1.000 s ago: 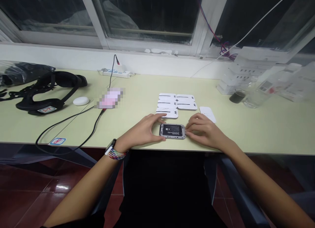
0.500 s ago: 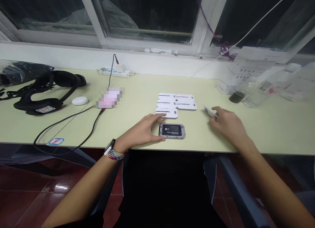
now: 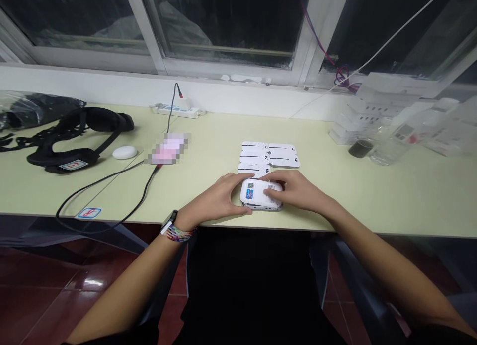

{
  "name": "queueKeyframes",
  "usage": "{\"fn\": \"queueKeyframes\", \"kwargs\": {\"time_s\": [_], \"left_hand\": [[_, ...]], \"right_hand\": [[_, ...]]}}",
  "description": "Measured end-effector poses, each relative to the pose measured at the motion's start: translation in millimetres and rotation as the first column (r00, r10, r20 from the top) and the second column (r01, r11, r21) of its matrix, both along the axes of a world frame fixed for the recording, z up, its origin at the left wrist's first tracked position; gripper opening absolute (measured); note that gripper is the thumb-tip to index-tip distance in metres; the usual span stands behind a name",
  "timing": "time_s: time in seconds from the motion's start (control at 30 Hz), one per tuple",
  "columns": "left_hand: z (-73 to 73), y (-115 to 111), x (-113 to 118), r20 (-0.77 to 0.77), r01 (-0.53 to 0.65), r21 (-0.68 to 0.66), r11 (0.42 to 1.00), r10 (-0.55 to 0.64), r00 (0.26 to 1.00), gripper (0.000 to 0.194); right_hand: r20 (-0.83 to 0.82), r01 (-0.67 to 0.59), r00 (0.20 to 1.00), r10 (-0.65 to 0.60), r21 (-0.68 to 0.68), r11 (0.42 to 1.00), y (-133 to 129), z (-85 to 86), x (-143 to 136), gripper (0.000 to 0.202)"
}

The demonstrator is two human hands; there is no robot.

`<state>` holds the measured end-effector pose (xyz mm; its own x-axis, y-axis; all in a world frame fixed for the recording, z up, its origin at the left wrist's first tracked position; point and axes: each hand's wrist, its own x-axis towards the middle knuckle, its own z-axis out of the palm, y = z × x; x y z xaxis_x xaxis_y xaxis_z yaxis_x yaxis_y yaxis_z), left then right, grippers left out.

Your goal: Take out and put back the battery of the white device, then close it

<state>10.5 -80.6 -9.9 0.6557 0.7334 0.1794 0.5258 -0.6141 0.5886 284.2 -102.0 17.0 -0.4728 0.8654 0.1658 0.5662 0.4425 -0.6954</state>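
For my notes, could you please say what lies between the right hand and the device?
The white cover, in the head view: the right hand holds it over the device.

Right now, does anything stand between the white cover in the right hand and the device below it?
Nothing visible does: the right hand holds the white cover askew over the device. The left hand curls around the device's left end. The cover hides most of what lies directly underneath.
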Motion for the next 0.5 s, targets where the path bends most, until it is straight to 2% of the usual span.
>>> {"fn": "queueKeyframes", "kwargs": {"time_s": [0.13, 0.27, 0.5], "left_hand": [[0.1, 0, 0, 0.022, 0.023, 0.006, 1.0, -0.023, 0.999, 0.08], [1.3, 1, 1, 0.017, 0.045, 0.021, 0.999, -0.045, 0.999, 0.064], [2.7, 1, 1, 0.005, 0.068, 0.021, 0.997, -0.068, 0.998, 0.057]], "right_hand": [[0.046, 0.022, 0.999, -0.026, 0.074, 0.997, 3, -10.1, 4, 0.025], [0.018, 0.023, 1.0, -0.025, 0.105, 0.994, 0, -17.6, 11, 0.024], [-0.037, 0.016, 0.999, -0.007, 0.237, 0.971, -21, -28.0, 29, 0.02]]}}
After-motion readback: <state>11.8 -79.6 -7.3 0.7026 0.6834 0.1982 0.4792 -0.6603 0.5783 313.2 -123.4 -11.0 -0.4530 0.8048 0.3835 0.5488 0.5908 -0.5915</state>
